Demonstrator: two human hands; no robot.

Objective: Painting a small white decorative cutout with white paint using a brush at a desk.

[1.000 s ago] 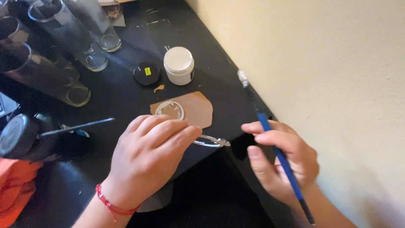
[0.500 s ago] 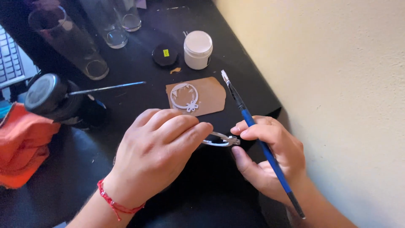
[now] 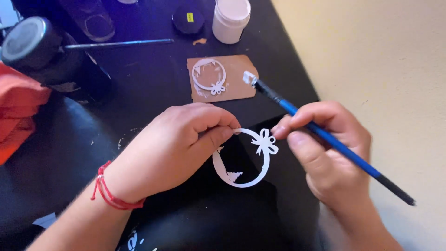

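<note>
Pinching the upper rim of a white paper ring cutout (image 3: 246, 162) between thumb and forefinger, left hand (image 3: 179, 144) closed on it, red string bracelet (image 3: 109, 193) at the wrist. Hanging below and right of that grip, the cutout, held just over the black surface (image 3: 153, 88), with a paper bow at its top right and a small tree shape inside its lower edge. Touching or nearly touching the bow, fingertips of the right hand (image 3: 325, 158), closed around a blue-handled paintbrush (image 3: 325, 137); bristle end pointing up and left, white with paint, over the edge of a brown cardboard tag (image 3: 237, 90). Lying flat on that tag, a second white ring cutout (image 3: 210, 76), well apart from both hands. Standing farther back, a white jar (image 3: 231, 19), a black lid (image 3: 188, 21) beside it, another brush (image 3: 116, 44) and a dark round container (image 3: 30, 44). Orange cloth (image 3: 18, 111) at far left.
</note>
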